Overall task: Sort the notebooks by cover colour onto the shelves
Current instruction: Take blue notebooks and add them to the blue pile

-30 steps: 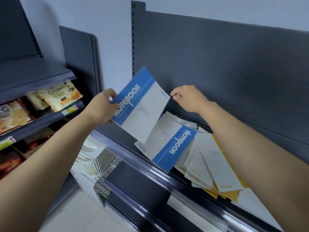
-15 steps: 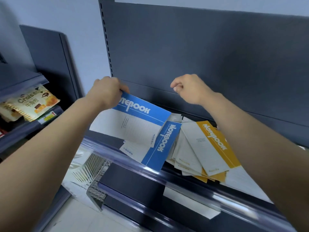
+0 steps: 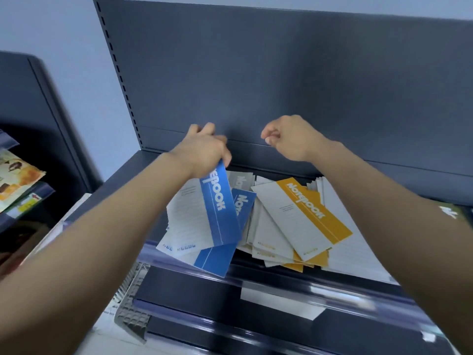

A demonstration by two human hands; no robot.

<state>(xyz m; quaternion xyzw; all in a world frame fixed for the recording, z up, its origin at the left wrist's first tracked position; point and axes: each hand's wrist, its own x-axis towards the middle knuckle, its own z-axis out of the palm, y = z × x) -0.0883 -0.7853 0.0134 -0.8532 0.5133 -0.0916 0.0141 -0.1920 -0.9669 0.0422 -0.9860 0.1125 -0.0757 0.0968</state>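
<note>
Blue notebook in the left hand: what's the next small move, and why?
Probably release it: the left hand grips the blue notebook by its top edge, and it seems to rest on the other blue notebook, left of the yellow notebook.

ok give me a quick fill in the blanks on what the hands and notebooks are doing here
The held notebook in the left hand has a ____ band.
The right hand is curled and holds ____.
The word printed on the yellow notebook is ____.
Missing words: blue; nothing; notebook.
</note>
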